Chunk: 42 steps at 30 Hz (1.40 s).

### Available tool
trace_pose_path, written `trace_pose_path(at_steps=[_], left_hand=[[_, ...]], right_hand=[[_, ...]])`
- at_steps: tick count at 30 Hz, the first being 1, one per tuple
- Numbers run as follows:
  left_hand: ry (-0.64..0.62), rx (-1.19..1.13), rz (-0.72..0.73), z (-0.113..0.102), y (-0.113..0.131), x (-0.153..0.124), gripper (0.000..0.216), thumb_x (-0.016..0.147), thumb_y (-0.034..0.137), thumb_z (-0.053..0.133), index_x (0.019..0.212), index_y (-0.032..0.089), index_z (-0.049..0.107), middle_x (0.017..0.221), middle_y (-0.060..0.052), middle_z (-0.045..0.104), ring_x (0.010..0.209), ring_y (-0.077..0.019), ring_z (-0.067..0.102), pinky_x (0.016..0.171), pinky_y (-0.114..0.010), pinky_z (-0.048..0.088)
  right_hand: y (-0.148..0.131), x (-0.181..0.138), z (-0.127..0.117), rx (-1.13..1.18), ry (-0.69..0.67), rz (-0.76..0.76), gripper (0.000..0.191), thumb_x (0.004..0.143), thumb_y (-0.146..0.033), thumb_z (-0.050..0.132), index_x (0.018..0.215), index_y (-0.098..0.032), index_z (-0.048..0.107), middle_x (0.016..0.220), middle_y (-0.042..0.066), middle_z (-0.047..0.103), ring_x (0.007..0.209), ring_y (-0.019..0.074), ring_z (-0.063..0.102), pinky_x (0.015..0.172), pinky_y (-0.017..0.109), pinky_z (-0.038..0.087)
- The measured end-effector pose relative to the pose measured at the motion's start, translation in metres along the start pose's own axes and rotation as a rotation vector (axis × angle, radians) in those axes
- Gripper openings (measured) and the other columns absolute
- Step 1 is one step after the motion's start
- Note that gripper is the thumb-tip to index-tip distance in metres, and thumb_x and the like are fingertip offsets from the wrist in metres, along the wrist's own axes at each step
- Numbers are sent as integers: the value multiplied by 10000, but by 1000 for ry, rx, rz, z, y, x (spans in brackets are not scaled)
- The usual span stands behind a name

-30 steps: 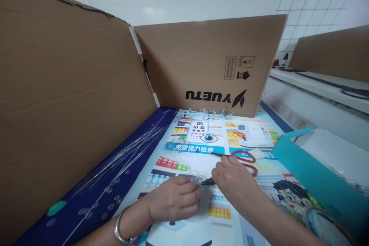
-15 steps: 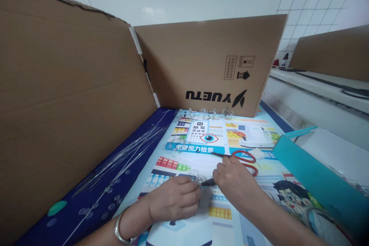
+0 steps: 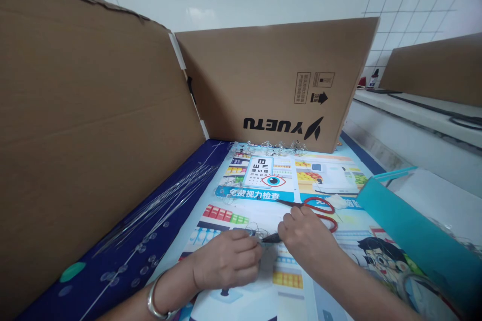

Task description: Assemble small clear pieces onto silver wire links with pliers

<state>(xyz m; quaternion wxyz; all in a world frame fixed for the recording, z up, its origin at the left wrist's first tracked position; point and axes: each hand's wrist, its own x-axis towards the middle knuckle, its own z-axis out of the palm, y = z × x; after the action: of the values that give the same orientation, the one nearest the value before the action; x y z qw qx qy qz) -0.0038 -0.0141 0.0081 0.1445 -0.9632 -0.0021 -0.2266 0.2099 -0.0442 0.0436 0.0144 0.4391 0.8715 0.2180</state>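
My left hand (image 3: 228,261), with a silver bangle (image 3: 155,300) on its wrist, rests on a colourful printed mat (image 3: 324,170). Its fingers are curled and pinch a tangle of thin wire (image 3: 256,231). My right hand (image 3: 303,233) is closed on a small dark pointed tool (image 3: 270,238) whose tip meets the left fingertips at the wire. Red-handled scissors (image 3: 318,206) lie just beyond my right hand.
Tall cardboard sheets stand at the left (image 3: 86,135) and at the back (image 3: 278,90). A bundle of long thin wires (image 3: 165,200) and small clear beads (image 3: 145,256) lie on the dark blue strip. A teal box lid (image 3: 406,230) sits at the right.
Both hands stay together at the wire, with only a slight shift of the right fingers and of the camera.
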Motion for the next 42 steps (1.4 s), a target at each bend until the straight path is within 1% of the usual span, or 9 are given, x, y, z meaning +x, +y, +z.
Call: trace_pose_path(at_steps=[3, 7, 11, 14, 18, 26, 35, 42], left_hand=[[-8, -7, -17, 0, 0, 0, 114, 839, 122, 507, 730, 154, 495, 907, -38, 605, 836, -164, 533, 666, -301, 419], [-33, -11, -27, -1, 0, -1, 141, 842, 122, 496, 710, 157, 462, 851, -26, 591, 774, -162, 524, 607, -295, 382], [-54, -9, -21, -2, 0, 0, 117, 833, 121, 506, 727, 155, 472, 880, -31, 595, 788, -173, 524, 614, -302, 380], [-43, -2, -19, -3, 0, 0, 110, 827, 125, 524, 732, 158, 477, 887, -33, 599, 797, -169, 524, 627, -300, 387], [-37, 2, -17, -3, 1, 0, 105, 824, 123, 526, 734, 159, 486, 879, -35, 604, 800, -164, 528, 631, -295, 390], [-77, -3, -12, -3, 1, 0, 86, 824, 133, 528, 746, 155, 497, 894, -36, 601, 800, -175, 529, 624, -306, 395], [-47, 7, 5, -3, 4, 1, 106, 833, 140, 513, 732, 157, 487, 913, -46, 598, 816, -175, 539, 637, -309, 405], [-83, -20, 3, -4, 5, 3, 108, 839, 160, 505, 733, 171, 489, 869, -32, 591, 794, -146, 535, 668, -284, 406]], right_hand=[[0, 1, 1, -21, 0, -5, 99, 756, -81, 512, 724, -163, 557, 698, 64, 553, 721, 219, 475, 628, 359, 310], [3, 1, -6, -46, -20, 5, 69, 743, -108, 542, 761, -162, 581, 737, 69, 561, 771, 240, 475, 651, 374, 313], [5, 1, -16, -33, -52, 3, 79, 753, -103, 543, 767, -161, 595, 728, 60, 565, 765, 235, 483, 640, 367, 308], [4, 1, -18, -20, -90, -10, 74, 755, -107, 548, 768, -160, 599, 716, 59, 568, 746, 233, 487, 631, 366, 304], [2, 1, -17, -17, -112, -13, 76, 753, -104, 551, 775, -160, 598, 718, 57, 571, 728, 233, 489, 618, 362, 299], [0, 2, -21, -27, -94, 0, 93, 751, -93, 540, 781, -158, 600, 721, 58, 569, 728, 234, 492, 631, 365, 300], [1, 2, -14, 5, -102, -34, 85, 756, -94, 546, 764, -156, 604, 712, 60, 574, 737, 231, 496, 620, 365, 297], [-3, 3, -12, 18, -121, -32, 82, 751, -92, 556, 743, -158, 605, 695, 61, 575, 719, 224, 497, 590, 346, 288]])
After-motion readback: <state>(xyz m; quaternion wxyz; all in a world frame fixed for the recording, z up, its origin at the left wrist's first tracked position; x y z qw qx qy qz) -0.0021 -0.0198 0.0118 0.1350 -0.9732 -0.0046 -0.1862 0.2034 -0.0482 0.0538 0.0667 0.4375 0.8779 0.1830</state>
